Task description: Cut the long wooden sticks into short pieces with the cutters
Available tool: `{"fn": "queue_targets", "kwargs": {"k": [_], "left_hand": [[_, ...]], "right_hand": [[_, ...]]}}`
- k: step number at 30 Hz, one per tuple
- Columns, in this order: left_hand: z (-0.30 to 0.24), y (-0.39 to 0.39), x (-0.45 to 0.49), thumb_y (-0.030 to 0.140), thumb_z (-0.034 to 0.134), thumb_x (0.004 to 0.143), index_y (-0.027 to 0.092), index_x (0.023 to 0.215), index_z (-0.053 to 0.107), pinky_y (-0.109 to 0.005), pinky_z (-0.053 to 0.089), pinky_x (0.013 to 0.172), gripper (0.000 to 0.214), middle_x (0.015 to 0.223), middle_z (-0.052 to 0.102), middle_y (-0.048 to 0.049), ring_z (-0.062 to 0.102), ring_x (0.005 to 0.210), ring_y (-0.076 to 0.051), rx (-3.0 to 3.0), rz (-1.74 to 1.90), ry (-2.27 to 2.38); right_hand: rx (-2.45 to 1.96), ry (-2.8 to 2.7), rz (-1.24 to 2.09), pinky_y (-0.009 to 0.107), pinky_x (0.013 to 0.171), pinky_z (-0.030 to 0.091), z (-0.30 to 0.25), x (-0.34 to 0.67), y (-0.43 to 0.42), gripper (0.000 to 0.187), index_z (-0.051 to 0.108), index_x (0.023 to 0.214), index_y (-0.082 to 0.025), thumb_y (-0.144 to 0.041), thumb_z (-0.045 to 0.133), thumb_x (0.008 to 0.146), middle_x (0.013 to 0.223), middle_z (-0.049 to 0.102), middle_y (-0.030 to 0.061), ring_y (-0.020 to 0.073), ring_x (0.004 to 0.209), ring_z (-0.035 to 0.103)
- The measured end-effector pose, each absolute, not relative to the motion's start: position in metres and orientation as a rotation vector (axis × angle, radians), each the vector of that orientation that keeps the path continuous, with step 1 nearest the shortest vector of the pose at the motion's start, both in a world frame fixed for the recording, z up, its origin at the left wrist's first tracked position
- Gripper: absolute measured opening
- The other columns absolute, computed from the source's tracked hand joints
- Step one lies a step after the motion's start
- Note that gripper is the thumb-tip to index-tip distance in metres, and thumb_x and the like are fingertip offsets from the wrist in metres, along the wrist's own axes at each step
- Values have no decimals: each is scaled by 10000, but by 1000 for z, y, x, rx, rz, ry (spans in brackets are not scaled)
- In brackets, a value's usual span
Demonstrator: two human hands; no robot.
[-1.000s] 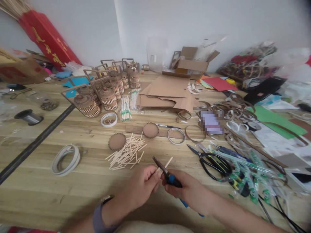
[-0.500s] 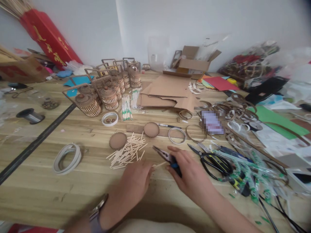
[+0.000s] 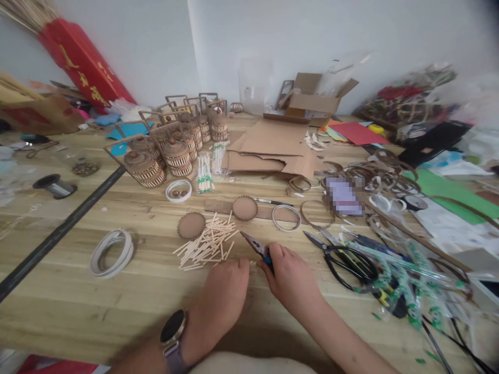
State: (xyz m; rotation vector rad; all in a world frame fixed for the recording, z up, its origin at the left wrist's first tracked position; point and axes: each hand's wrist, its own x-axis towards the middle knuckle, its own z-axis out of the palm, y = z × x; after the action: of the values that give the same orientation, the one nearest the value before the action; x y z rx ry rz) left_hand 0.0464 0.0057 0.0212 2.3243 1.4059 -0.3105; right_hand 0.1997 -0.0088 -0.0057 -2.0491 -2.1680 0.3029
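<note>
My right hand [image 3: 293, 275] is wrapped round a pair of pliers [image 3: 256, 245], whose jaws point up and left. My left hand [image 3: 226, 288] is closed beside it, thumb on top, fingers mostly turned out of sight. Between the two hands a short bit of a thin wooden stick [image 3: 252, 263] shows; the rest of it is hidden. Just beyond my left hand lies a loose pile of short wooden sticks [image 3: 208, 241]. Two round cardboard discs with notched dark rims, one on the left [image 3: 191, 226] and one farther back [image 3: 245, 208], lie by the pile.
Black-handled scissors [image 3: 343, 262] and tangled plastic wrappers [image 3: 417, 280] lie on the right. A white coil of strip [image 3: 112, 253] sits at left. Several small lidded baskets with handles [image 3: 177, 156] stand at the back, beside flat cardboard [image 3: 268, 140]. A wire spool [image 3: 54, 186] is far left.
My hands have come closer together, and less of the stick shows between them. The pliers have shifted slightly left. The whole view has turned a little.
</note>
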Motion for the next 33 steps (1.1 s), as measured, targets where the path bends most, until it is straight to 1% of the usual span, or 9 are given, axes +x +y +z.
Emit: {"fn": "queue_targets", "kwargs": {"k": [6, 13, 18, 22, 25, 27, 29, 31, 33], "left_hand": [[25, 3, 48, -20, 283, 881, 135, 1079, 616, -408, 528, 797, 417, 1014, 708, -157, 688, 923, -283, 2324, -267, 1409], [27, 1, 49, -37, 281, 868, 117, 1049, 632, -406, 528, 835, 424, 1014, 709, -163, 685, 950, -277, 2317, -302, 1443], [20, -1, 48, -54, 290, 850, 115, 1025, 642, -383, 539, 775, 428, 966, 717, -163, 699, 888, -270, 2371, -266, 1466], [14, 1, 51, -39, 311, 859, 109, 1022, 641, -336, 524, 720, 397, 930, 721, -167, 704, 841, -257, 2350, -253, 1505], [10, 7, 46, -6, 299, 888, 108, 1027, 634, -344, 498, 697, 380, 916, 715, -176, 697, 829, -269, 2295, -204, 1512], [10, 13, 37, 56, 314, 928, 128, 995, 626, -341, 477, 707, 327, 889, 710, -151, 682, 823, -258, 2255, -78, 1441], [9, 20, 26, 201, 357, 980, 166, 874, 600, -307, 458, 706, 267, 789, 687, -86, 653, 770, -215, 2148, 117, 1266], [8, 24, 16, 381, 367, 996, 189, 751, 532, -261, 442, 654, 352, 673, 630, -22, 606, 661, -159, 1920, 270, 1039], [7, 25, 11, 521, 386, 963, 195, 738, 497, -230, 423, 574, 412, 631, 598, 6, 556, 566, -124, 1646, 347, 875]], "right_hand": [[-1912, -1975, 615, 283, 620, 384, -8, 210, -5, 66, 493, 916, -208, -199, 450, 868, 829, 693, 85, 243, 759, 652], [-1890, -1928, 610, 302, 665, 418, -8, 207, -5, 96, 487, 929, -206, -176, 443, 848, 861, 686, 100, 265, 821, 653], [-1900, -1918, 609, 310, 669, 416, -8, 203, -5, 111, 490, 937, -199, -161, 454, 839, 877, 681, 112, 273, 822, 643], [-1889, -1912, 595, 302, 672, 405, -7, 196, -7, 128, 487, 885, -212, -115, 455, 809, 854, 658, 96, 253, 807, 621], [-1853, -1907, 610, 299, 682, 404, -2, 196, -6, 161, 477, 851, -217, -78, 446, 776, 839, 641, 82, 234, 800, 602], [-1794, -1882, 696, 286, 657, 408, 3, 202, -3, 99, 475, 836, -219, -127, 465, 800, 798, 626, 53, 206, 742, 585], [-1662, -1764, 960, 264, 609, 408, 7, 213, -1, 30, 482, 838, -221, -237, 508, 834, 734, 591, 10, 172, 667, 552], [-1478, -1571, 1286, 246, 564, 397, 10, 223, 1, 148, 499, 863, -218, -344, 570, 832, 691, 561, -19, 149, 627, 521], [-1341, -1431, 1493, 235, 547, 379, 11, 230, 0, 236, 519, 877, -211, -397, 643, 802, 675, 556, -29, 137, 619, 505]]}}
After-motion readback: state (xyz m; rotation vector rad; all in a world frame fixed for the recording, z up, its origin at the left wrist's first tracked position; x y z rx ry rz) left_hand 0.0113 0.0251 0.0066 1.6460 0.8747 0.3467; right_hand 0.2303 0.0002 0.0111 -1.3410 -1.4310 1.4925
